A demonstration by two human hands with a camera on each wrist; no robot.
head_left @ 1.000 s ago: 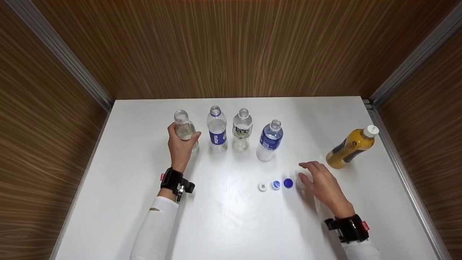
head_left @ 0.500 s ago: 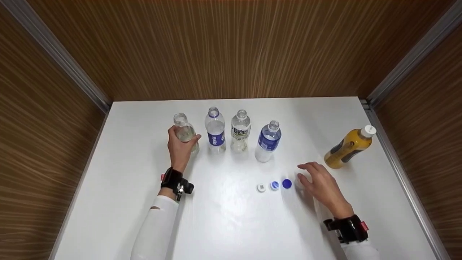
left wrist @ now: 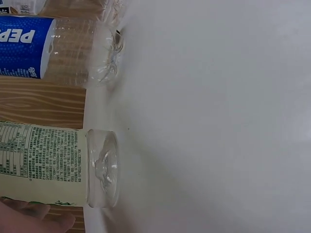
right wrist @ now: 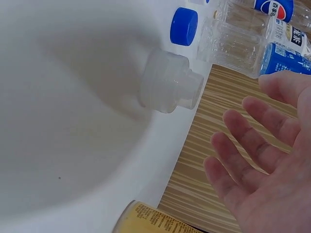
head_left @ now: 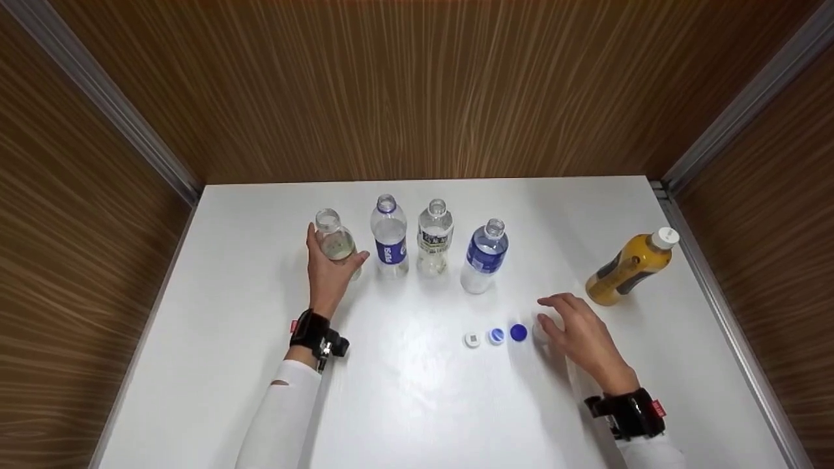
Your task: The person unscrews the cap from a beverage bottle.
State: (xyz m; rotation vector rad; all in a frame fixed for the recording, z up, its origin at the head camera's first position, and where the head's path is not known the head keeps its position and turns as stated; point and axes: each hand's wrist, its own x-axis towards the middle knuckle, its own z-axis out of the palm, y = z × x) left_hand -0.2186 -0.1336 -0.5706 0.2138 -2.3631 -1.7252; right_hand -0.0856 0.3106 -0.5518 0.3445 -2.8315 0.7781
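Observation:
My left hand point(head_left: 329, 279) holds an uncapped clear bottle point(head_left: 337, 246) with its thumb on one side and fingers on the other. The left wrist view shows this bottle's pale green label point(left wrist: 53, 162) and its base upright on the table. My right hand point(head_left: 582, 337) hovers with loosely extended fingers beside a translucent stepped cap point(right wrist: 170, 81), not touching it. Left of that cap lie a blue cap point(head_left: 518, 332), a blue-and-white cap point(head_left: 496, 336) and a white cap point(head_left: 472, 340) in a row.
Right of the held bottle stand an open Pepsi bottle point(head_left: 391, 253), a clear labelled bottle point(head_left: 434, 240) and a blue-labelled bottle point(head_left: 486, 255). A capped yellow bottle point(head_left: 629, 268) stands at the right. Wood-grain walls point(head_left: 417, 91) enclose the white table point(head_left: 404, 404).
My left hand and its bottle have shifted slightly toward me, and the bottle's neck sits lower in the head view. The right hand and caps have stayed put.

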